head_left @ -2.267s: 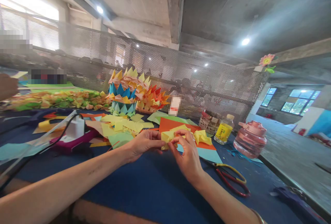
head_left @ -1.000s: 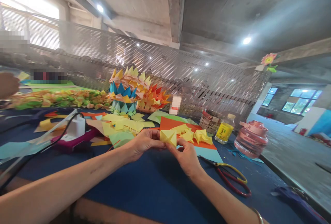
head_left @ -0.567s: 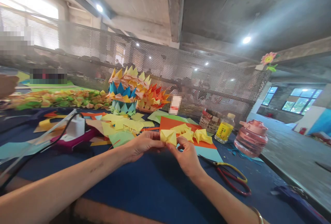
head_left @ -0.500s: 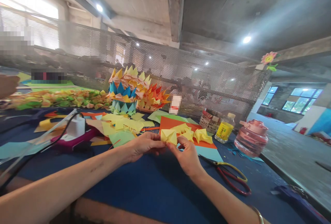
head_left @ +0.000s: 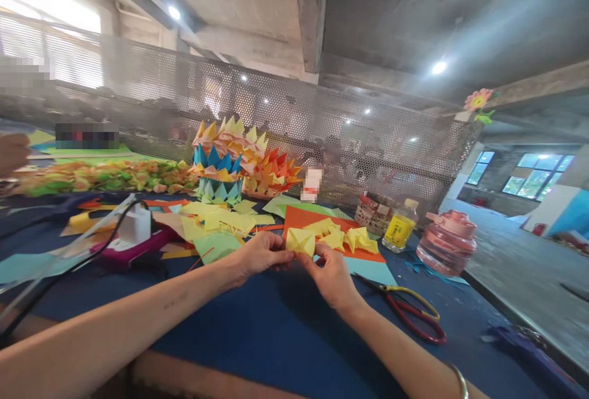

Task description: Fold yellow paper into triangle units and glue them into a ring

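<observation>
1. Head view, the hands: the left hand (head_left: 258,258) has its thumb and fingers brought together on the left edge of a folded yellow paper (head_left: 301,241); the right hand (head_left: 332,271) pinches its lower right corner. The piece is held up between them, above the blue table (head_left: 248,337).
2. Head view, work done: creases meet near the middle of the held piece, and folded yellow pieces (head_left: 360,239) lie beyond it on an orange sheet (head_left: 294,218).
3. Head view, work left: flat yellow papers (head_left: 218,221) lie unfolded behind the left hand; their number cannot be told.
</observation>
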The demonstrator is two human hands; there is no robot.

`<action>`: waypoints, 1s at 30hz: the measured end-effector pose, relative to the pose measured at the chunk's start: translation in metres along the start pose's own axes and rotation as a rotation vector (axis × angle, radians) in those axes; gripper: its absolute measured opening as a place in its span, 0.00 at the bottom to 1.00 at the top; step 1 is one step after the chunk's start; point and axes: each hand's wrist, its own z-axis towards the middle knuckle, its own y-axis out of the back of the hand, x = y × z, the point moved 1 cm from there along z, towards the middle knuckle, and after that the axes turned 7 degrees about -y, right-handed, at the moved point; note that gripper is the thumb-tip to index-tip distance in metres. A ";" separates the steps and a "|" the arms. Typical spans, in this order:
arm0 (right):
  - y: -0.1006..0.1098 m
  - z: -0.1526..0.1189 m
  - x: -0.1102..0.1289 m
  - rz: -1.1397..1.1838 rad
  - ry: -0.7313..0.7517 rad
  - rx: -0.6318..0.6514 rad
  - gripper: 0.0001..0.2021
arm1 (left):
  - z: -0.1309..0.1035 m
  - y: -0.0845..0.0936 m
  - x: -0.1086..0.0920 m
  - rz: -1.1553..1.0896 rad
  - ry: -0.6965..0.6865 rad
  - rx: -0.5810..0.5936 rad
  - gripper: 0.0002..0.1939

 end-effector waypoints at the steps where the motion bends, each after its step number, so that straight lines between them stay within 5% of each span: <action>1: 0.000 0.000 0.001 0.002 0.003 0.006 0.14 | 0.001 0.000 0.001 0.010 -0.006 0.002 0.21; 14: 0.003 0.002 -0.006 0.029 -0.105 -0.039 0.14 | 0.006 0.007 0.014 0.102 0.010 -0.076 0.21; 30: 0.003 0.005 -0.012 0.099 -0.151 0.084 0.15 | 0.007 0.009 0.016 0.112 -0.035 -0.098 0.20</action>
